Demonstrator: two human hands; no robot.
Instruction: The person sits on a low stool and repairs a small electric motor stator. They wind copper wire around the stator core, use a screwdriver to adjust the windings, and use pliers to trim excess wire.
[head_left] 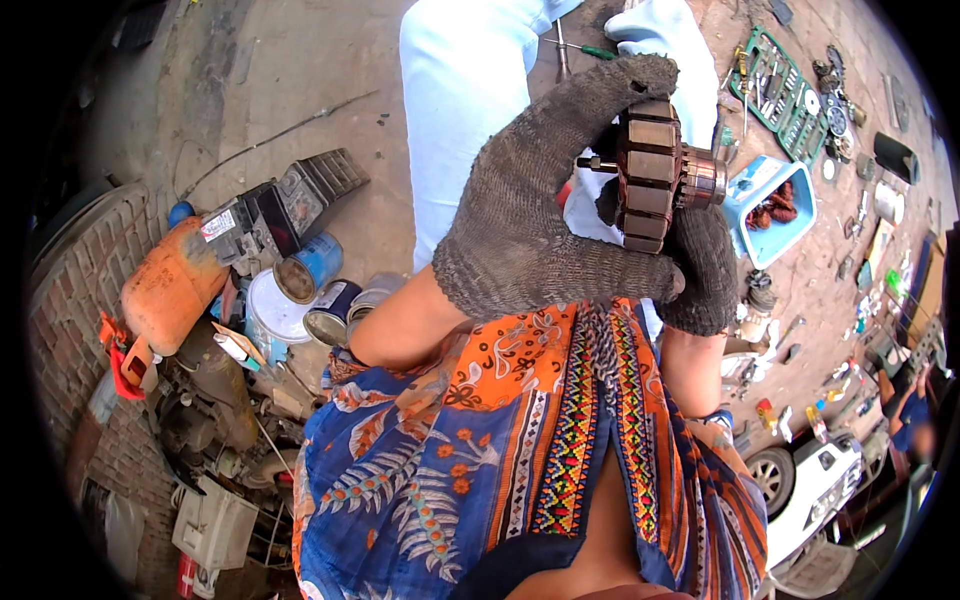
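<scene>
Head view: we've got the armature (648,190) up between our hands!
Left hand (525,205) clasps it, thumb and fingers spread; right hand's (704,265) fingers, can't tell. Likely heavy, rigid: grip core (645,205), spare commutator (706,180).

Brown floor (310,60), green tool case (797,122), light-blue tub (740,202), thin cable (300,124)

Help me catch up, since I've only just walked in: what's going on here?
A person in dark knit gloves has a metal rotor held up in front of them. The left hand spans it, fingers at its upper edge and thumb at its lower; the right hand is partly hidden behind, so its grip is unclear. To the right are a blue tub of reddish-brown pieces and an open green tool case.
</scene>
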